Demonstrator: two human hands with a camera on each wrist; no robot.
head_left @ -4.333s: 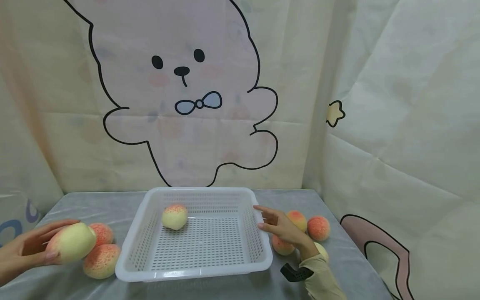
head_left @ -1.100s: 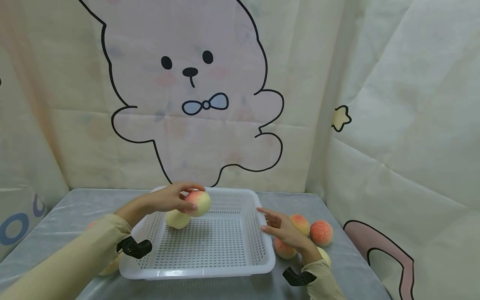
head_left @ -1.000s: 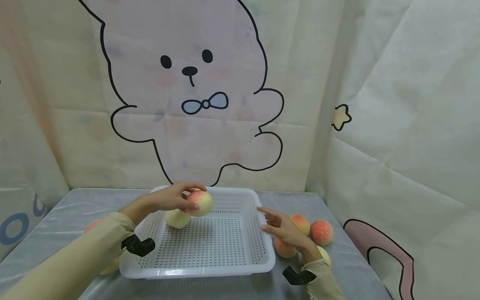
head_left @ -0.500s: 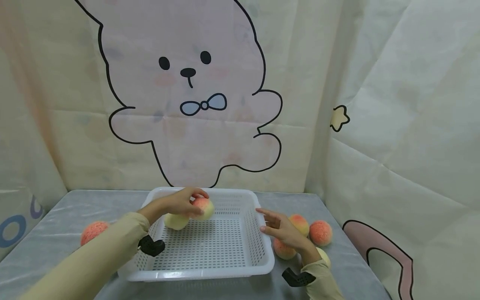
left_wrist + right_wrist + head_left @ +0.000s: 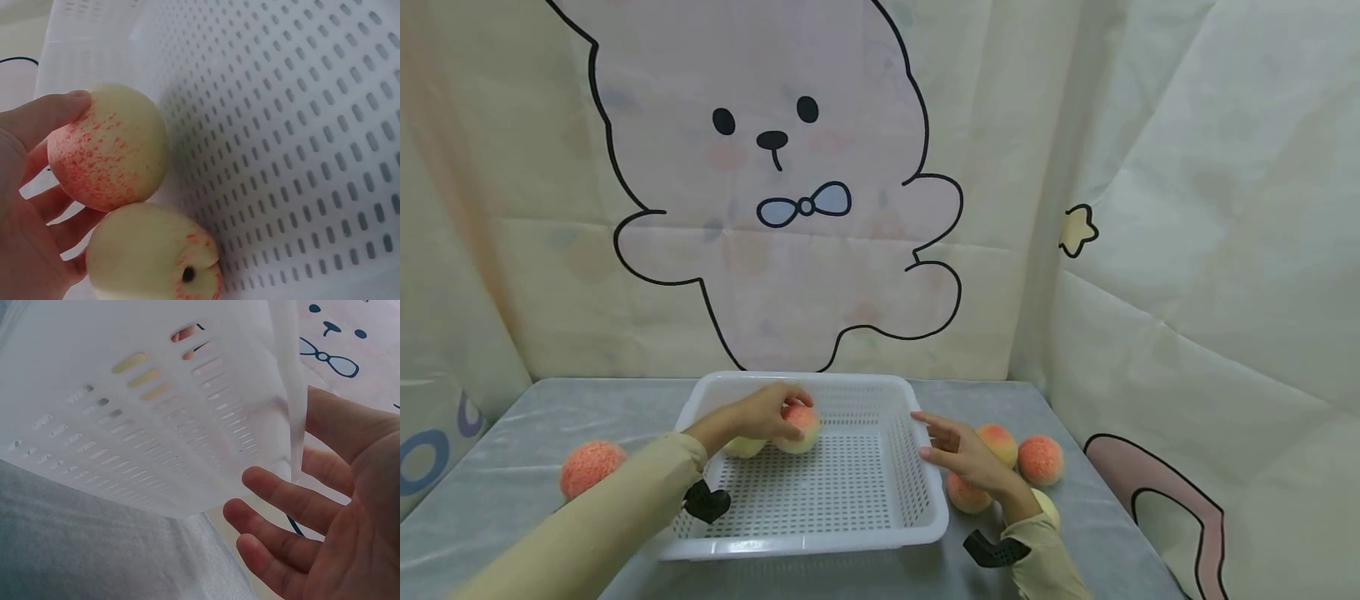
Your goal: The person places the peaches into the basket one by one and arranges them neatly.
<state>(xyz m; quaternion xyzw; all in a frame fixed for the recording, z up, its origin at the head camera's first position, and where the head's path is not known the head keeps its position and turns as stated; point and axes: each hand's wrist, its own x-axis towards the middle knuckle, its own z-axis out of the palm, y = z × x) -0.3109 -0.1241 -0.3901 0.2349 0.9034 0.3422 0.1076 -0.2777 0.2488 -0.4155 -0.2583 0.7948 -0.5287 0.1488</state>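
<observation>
Inside the basket, at its far-left corner, the left hand grips a peach touching another peach (right hand relaxed, fingers straight beside the basket's right wall).

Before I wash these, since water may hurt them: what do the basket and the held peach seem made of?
Basket: looks like white moulded plastic, faintly glossy, with even rows of slots. Peach gripped by the left hand: probably foam or soft plastic, an imitation; matt skin with speckled, sprayed-looking red. Hard to be sure.

Left hand holds a peach in the white basket; right hand beside its wall
</observation>
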